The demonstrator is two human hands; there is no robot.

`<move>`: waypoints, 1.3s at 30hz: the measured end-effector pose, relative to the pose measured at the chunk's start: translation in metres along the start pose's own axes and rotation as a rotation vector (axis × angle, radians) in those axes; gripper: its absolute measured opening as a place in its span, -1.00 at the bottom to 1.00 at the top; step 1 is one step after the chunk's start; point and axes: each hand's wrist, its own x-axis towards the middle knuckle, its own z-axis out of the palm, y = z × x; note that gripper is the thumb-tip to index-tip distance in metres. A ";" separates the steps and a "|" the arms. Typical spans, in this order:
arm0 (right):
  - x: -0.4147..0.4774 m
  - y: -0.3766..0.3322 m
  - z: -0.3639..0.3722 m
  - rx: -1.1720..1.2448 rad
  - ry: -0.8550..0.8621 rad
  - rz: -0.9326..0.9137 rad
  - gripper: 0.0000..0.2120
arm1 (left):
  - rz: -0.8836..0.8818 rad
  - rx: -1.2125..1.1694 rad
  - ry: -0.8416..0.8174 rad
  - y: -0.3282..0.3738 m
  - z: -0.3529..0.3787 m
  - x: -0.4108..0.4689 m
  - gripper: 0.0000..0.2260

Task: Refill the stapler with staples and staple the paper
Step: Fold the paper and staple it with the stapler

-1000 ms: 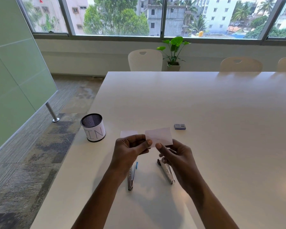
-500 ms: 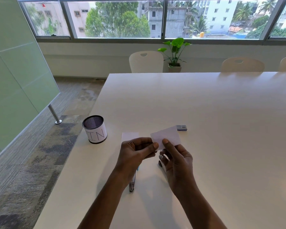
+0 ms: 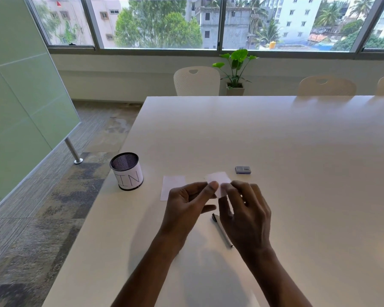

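Both hands have raised the paper slip (image 3: 218, 181) further off the surface: left hand (image 3: 186, 207) and right hand (image 3: 245, 214) pinch it; the stapler (image 3: 222, 229) lies untouched, so stapling seems still ahead.

On the surface (image 3: 275, 140), a mesh cup (image 3: 126, 171) stands at the left edge, a flat paper sheet (image 3: 172, 185) lies to its right, and a small staple box (image 3: 243, 169) sits further right. Both hands (image 3: 217, 207) are above the near part of the surface, with a paper slip (image 3: 218, 180) between them and the stapler (image 3: 222, 229) lying beneath the right hand (image 3: 246, 216). Chairs (image 3: 196, 82) and a potted plant (image 3: 235, 72) stand behind the far edge.
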 end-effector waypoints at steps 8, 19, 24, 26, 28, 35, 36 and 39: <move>0.013 0.016 -0.016 0.649 -0.263 0.453 -0.42 | -0.033 -0.028 0.083 0.003 -0.021 0.011 -0.88; 0.021 0.004 -0.016 1.433 -0.323 1.219 -0.81 | 0.032 0.034 -0.046 -0.003 -0.007 0.011 -0.77; 0.022 -0.002 -0.019 1.413 -0.393 1.178 -0.79 | 0.067 0.052 -0.036 -0.006 -0.006 0.012 -0.83; 0.022 -0.002 -0.019 1.395 -0.406 1.177 -0.78 | 0.064 0.034 -0.034 -0.005 -0.007 0.012 -0.85; 0.022 -0.002 -0.020 1.367 -0.417 1.165 -0.75 | 0.056 0.009 -0.029 -0.004 -0.007 0.012 -0.84; 0.018 -0.002 -0.019 1.286 -0.399 1.076 -0.76 | 0.038 0.014 -0.003 -0.006 -0.010 0.015 -0.89; 0.017 -0.002 -0.018 1.264 -0.394 1.059 -0.76 | 0.038 0.020 -0.001 -0.007 -0.011 0.015 -0.90; 0.018 -0.004 -0.016 1.197 -0.387 1.017 -0.76 | 0.068 0.057 0.022 -0.007 -0.010 0.014 -0.83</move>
